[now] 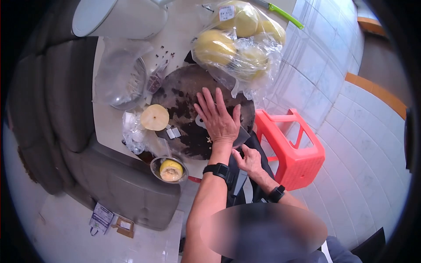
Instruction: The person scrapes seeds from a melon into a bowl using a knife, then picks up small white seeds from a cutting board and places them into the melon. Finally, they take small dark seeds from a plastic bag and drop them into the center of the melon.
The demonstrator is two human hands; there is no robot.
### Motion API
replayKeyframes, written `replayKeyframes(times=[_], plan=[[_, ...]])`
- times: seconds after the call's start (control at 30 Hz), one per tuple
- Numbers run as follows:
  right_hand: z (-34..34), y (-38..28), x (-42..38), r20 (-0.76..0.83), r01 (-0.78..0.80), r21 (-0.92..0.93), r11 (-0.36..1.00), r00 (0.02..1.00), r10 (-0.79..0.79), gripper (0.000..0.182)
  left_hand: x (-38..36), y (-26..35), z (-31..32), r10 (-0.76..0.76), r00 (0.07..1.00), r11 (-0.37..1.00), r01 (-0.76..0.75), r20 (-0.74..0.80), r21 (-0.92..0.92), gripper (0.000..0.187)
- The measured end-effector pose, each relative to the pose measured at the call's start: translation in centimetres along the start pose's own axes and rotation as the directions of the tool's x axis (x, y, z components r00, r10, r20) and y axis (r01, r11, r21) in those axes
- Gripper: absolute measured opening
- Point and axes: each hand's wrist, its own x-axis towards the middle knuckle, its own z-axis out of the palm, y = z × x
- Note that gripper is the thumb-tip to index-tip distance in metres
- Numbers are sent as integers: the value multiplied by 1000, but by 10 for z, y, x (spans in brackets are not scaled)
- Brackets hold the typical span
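My left hand (219,120) lies palm down with fingers spread on a dark, wet-patched round board (175,94). Beneath its wrist side, a grey blade (241,137) shows in part at the board's near right edge. Just below that blade is my right hand (250,163), thumb and forefinger apart, with nothing visible between them. Small pale bits (209,140) lie beside my left wrist. A pale cut fruit piece (155,117) and white lumps (173,133) sit at the board's left. A hollowed yellow fruit (171,170), pear-like, stands in a metal bowl (184,175).
Beyond the board, a clear bag (267,72) holds several yellow fruits (215,47). A green-handled knife (285,15) lies behind it. A bagged bowl (118,81) and white container (136,19) stand left. A red stool (302,160) is to the right.
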Motion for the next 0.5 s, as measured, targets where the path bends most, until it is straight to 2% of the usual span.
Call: replayKeyframes(times=[0.07,0.13,0.2,0.27,0.37,0.4,0.5], plan=[[3,-3,-1,-88,8,-24,1000,996,-10,44,4,0,-2,33,999,999,-33,5,-28,71],[3,-5,3,-79,3,-24,1000,997,-5,45,12,-1,2,62,998,998,-62,-3,-28,72],[10,-5,0,-133,-37,-27,999,991,33,45,9,1,-1,77,997,997,-77,-3,-28,73],[14,-1,-4,-183,-11,-34,999,983,5,41,13,5,2,147,989,988,-147,1,-41,73],[12,12,-1,-160,10,143,990,987,13,31,11,13,-1,125,992,988,-127,-28,-85,73],[8,12,-4,-209,84,179,980,977,-45,30,8,16,-2,109,993,987,-113,-41,-112,74],[13,36,-11,-224,192,243,951,965,-137,32,-8,28,-4,73,994,985,-85,-85,-152,74]])
